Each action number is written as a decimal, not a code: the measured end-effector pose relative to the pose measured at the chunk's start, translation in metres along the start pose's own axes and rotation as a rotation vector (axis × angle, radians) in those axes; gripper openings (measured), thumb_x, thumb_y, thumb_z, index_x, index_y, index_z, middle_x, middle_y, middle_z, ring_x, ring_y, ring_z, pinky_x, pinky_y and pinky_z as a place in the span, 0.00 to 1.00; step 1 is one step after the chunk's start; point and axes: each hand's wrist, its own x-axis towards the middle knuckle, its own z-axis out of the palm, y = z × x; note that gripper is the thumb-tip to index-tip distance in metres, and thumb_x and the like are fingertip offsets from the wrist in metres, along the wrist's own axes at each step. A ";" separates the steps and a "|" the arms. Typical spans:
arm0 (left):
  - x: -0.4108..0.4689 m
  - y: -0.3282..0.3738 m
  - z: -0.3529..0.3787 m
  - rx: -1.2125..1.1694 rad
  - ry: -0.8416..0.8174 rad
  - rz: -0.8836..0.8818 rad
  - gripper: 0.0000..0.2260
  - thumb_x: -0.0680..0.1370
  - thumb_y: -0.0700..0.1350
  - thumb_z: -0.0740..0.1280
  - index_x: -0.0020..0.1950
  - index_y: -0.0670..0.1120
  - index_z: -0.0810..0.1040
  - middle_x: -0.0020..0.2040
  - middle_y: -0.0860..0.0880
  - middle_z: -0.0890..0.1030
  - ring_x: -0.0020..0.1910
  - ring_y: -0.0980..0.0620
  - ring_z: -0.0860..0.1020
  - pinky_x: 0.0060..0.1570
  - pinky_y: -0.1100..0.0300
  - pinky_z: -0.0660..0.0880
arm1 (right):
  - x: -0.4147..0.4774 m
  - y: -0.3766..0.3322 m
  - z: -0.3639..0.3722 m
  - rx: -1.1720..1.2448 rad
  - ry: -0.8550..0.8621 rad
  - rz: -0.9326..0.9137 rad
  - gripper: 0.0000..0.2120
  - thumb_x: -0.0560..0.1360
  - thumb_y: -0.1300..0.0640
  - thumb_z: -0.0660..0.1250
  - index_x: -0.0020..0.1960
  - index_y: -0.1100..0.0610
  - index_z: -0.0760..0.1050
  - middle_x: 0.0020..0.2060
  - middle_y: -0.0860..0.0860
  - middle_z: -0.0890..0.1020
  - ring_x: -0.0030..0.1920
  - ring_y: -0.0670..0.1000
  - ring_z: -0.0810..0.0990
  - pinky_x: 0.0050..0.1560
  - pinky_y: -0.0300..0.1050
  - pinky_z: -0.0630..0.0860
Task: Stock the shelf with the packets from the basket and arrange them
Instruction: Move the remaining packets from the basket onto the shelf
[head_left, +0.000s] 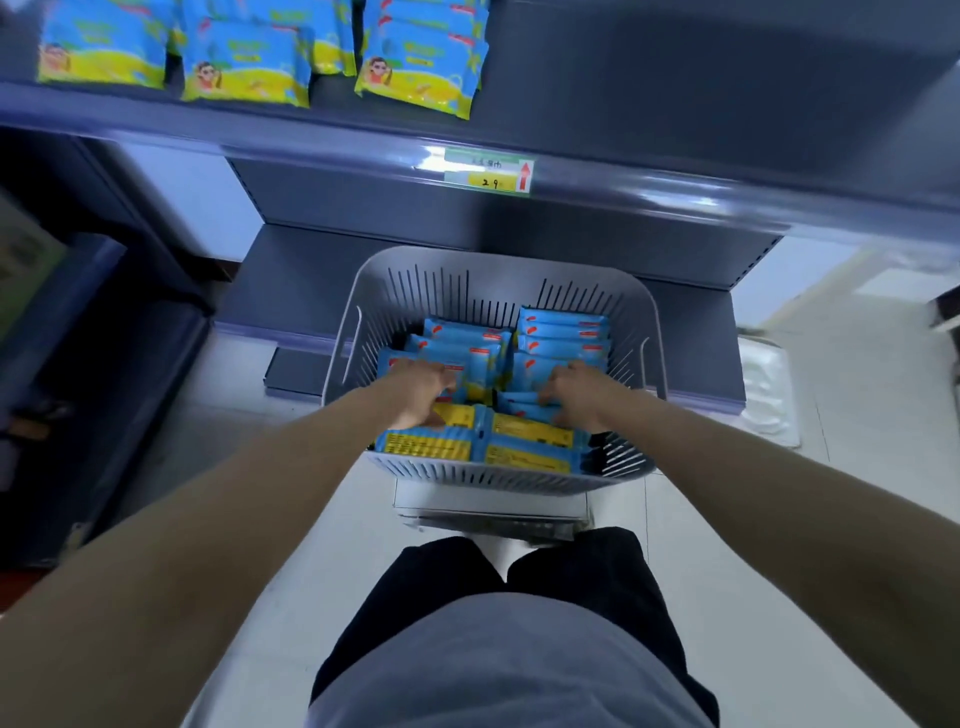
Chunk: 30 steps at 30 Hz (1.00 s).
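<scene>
A grey slatted basket (498, 270) stands in front of me, packed with several blue-and-yellow packets (561, 332) on edge in two rows. Both my hands are down inside it. My left hand (421, 392) has its fingers curled around a packet in the left row (441, 447). My right hand (576, 395) closes on packets in the right row (530, 434). On the upper shelf (311, 135) at the top left, several matching packets (244, 62) stand upright facing out. The shelf's right part is bare.
A price label (488, 169) is clipped to the shelf's front rail. A lower dark shelf (291, 291) sits behind the basket. The basket rests on a white stand (493, 506). A dark unit (78, 364) is on the left, and white tiled floor (857, 415) on the right.
</scene>
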 end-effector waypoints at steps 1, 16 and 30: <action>0.001 -0.001 0.002 -0.001 0.005 -0.007 0.26 0.73 0.52 0.71 0.68 0.47 0.68 0.64 0.46 0.73 0.61 0.45 0.71 0.62 0.51 0.66 | 0.003 0.000 0.002 0.013 -0.008 0.015 0.18 0.77 0.53 0.61 0.67 0.50 0.70 0.61 0.56 0.71 0.61 0.59 0.68 0.59 0.54 0.70; 0.027 -0.027 -0.001 0.128 0.072 -0.198 0.24 0.76 0.40 0.65 0.71 0.44 0.63 0.66 0.43 0.69 0.64 0.44 0.68 0.64 0.51 0.63 | 0.013 0.006 -0.013 -0.003 0.018 0.088 0.11 0.74 0.62 0.62 0.34 0.59 0.66 0.51 0.56 0.70 0.52 0.56 0.67 0.46 0.49 0.68; 0.023 -0.026 -0.076 -0.154 0.097 -0.165 0.13 0.69 0.42 0.72 0.52 0.41 0.78 0.48 0.43 0.78 0.49 0.43 0.76 0.47 0.55 0.72 | -0.014 0.031 -0.135 0.455 0.341 -0.014 0.08 0.74 0.61 0.63 0.51 0.55 0.67 0.44 0.53 0.75 0.41 0.55 0.73 0.38 0.46 0.68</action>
